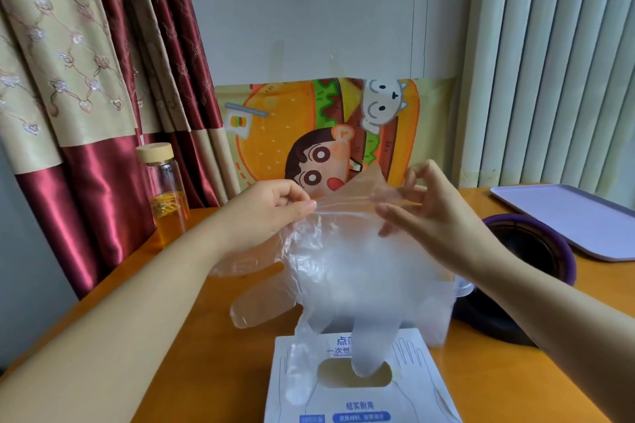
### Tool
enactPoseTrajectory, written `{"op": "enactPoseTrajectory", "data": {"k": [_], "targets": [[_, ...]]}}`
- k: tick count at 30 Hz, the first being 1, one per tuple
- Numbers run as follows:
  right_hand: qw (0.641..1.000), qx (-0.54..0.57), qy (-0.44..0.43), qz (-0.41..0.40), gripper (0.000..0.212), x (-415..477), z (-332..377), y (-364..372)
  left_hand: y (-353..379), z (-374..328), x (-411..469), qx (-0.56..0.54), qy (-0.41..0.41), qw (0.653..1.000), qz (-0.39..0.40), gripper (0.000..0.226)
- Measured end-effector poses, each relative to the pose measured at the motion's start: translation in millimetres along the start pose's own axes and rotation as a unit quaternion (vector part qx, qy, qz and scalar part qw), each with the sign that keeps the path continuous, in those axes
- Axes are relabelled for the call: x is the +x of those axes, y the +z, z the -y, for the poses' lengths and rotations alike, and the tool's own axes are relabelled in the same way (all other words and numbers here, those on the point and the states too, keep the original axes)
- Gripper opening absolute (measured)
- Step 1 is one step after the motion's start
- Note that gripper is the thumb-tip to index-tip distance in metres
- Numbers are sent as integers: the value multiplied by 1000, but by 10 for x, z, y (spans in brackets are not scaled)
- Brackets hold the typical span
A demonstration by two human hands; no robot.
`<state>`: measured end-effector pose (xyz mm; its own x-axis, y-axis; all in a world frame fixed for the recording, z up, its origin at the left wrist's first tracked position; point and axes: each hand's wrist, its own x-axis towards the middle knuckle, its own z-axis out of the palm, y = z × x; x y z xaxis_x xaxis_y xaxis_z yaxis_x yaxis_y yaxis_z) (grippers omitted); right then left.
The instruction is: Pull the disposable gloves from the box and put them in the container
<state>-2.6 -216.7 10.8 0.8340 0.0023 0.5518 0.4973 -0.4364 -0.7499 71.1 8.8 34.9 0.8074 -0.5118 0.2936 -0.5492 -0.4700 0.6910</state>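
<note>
A clear disposable glove (pixel 347 264) hangs spread between my hands above the table, fingers pointing down. My left hand (pixel 271 209) pinches its cuff at the left, and my right hand (pixel 422 209) pinches the cuff at the right. The white glove box (pixel 357 395) lies at the near edge, and the glove's fingertips dangle over its oval opening. A clear plastic container (pixel 443 309) stands behind the glove, mostly hidden by it; only its right side and handle show.
A glass bottle (pixel 165 196) with orange liquid stands at the table's left edge by the curtain. A dark purple round object (pixel 536 251) and a lilac tray (pixel 577 216) sit at the right. A cartoon poster leans on the wall behind.
</note>
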Motion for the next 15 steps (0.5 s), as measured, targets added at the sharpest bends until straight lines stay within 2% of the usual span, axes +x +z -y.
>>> {"op": "enactPoseTrajectory", "data": {"k": [3,6,8,10,12,13,14,15], "targets": [[987,-144,-53,42,31,21,-22,-27,-35,15,177,-4,-14,1000,7,16],[975,-209,-24,75,38,65,-126,-6,-11,90,361,41,-22,999,7,15],[967,-233,25,97,38,100,-229,28,60,179,498,119,-52,991,-26,12],[964,-238,65,99,30,148,-351,22,120,246,614,271,-79,952,-120,10],[960,-241,102,99,39,208,-469,-23,190,238,645,401,-41,890,-212,21],[953,-257,118,110,45,238,-533,-52,248,198,653,413,-3,882,-228,26],[943,-278,134,127,49,260,-585,-77,324,141,648,398,35,893,-209,30],[931,-299,149,146,52,284,-629,-100,429,89,649,368,64,915,-153,34]]}}
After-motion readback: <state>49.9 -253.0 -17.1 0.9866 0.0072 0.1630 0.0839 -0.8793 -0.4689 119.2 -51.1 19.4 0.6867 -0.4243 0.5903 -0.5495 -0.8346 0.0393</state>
